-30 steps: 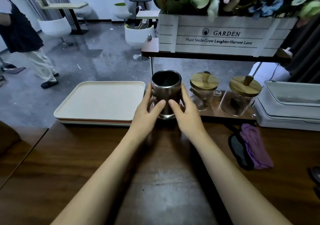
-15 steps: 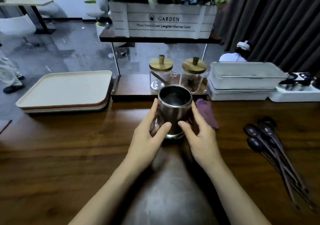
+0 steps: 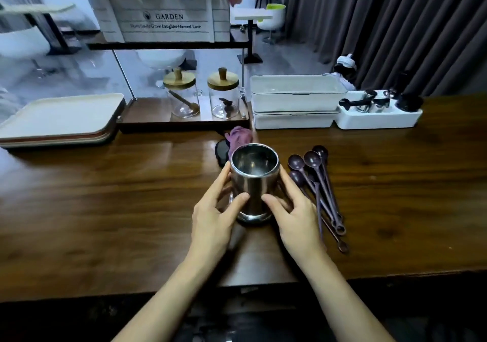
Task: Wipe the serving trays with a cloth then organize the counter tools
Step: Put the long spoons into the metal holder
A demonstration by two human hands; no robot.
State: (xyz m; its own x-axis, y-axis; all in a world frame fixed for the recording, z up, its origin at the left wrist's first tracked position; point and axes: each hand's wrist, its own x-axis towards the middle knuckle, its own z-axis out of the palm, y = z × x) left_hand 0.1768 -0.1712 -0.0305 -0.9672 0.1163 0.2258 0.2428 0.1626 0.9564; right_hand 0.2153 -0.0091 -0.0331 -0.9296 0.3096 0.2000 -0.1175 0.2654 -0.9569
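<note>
The left hand (image 3: 213,217) and the right hand (image 3: 295,217) both hold a round stainless steel cup (image 3: 254,180), one on each side, with fingers curled round its wall and the thumbs on the near face. The cup stands upright on the dark brown wooden table (image 3: 105,196), and its shiny inside looks empty.

Just to the right of the right hand lies a bunch of dark purple long-handled spoons (image 3: 317,183). Just beyond the cup lies a crumpled purple cloth (image 3: 241,136). Far to the left of the left hand is a stack of cream serving trays (image 3: 60,120).

Beyond the hands stand two glass jars with wooden lids: the left jar (image 3: 181,99) contains a small scoop, the right jar (image 3: 224,99) a small dark thing. To their right are two stacked white lidded boxes (image 3: 295,99); their contents cannot be seen.

Above the jars, a white wooden planter box (image 3: 163,19) holds flowers and reads "GARDEN", then "Grow Laughter-Harvest Love"; the first words are blurred.
</note>
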